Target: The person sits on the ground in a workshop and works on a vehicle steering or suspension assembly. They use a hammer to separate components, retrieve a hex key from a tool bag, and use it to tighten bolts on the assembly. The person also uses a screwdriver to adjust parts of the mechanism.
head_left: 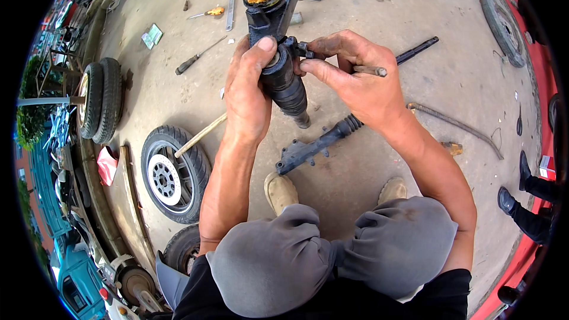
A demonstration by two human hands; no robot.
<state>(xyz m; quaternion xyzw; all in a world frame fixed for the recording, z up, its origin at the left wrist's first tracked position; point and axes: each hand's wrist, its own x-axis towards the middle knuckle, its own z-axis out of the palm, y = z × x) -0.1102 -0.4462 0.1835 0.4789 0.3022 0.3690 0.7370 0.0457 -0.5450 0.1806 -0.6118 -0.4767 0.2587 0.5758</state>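
Observation:
A black motorcycle front fork clamp (265,24) stands in front of me, its stem ring smeared with yellow grease. My left hand (249,86) is closed round the top of the fork leg (288,96), thumb pressed on its upper end. At the side of the clamp, my right hand (361,74) pinches a dark bolt (304,51) between thumb and fingertips. A thin metal rod (370,71) sticks out of that same hand; its other end is hidden by the fingers. The second fork leg (320,145), with a ribbed rubber boot, lies on the floor beyond my shoes.
Left of me lies a wheel with brake disc (164,179), a wooden handle (201,135) resting across it. Screwdrivers (188,64) and an adjustable wrench (231,5) lie farther off. A bent bar (456,121) is at right, and a person's legs (530,219) stand at the right edge.

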